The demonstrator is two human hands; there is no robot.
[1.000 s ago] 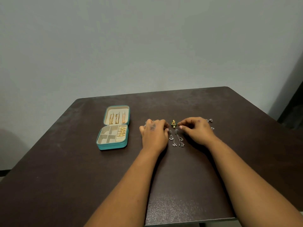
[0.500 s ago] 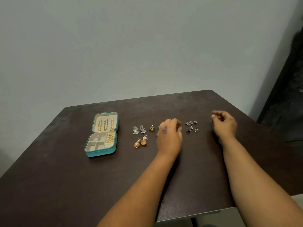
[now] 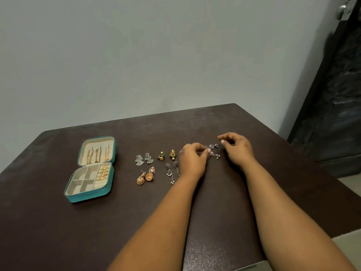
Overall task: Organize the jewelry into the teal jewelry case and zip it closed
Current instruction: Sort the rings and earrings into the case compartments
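The teal jewelry case lies open at the left of the table, with gold drop earrings in its lid and gold rings in its base. To its right lie silver fan earrings, green-gold studs, gold dome earrings and long silver dangles. My left hand pinches its fingertips on one of the small silver flower earrings. My right hand hovers just right of them, fingers curled and apart, holding nothing that I can see.
The dark brown table ends close to a grey wall behind. Its right edge drops to a pale floor. A dark door with a metal handle stands at the far right.
My left hand moved right off the other earrings onto the silver flower earrings. My right hand swung out to the right, then came back beside them. The view has shifted right.
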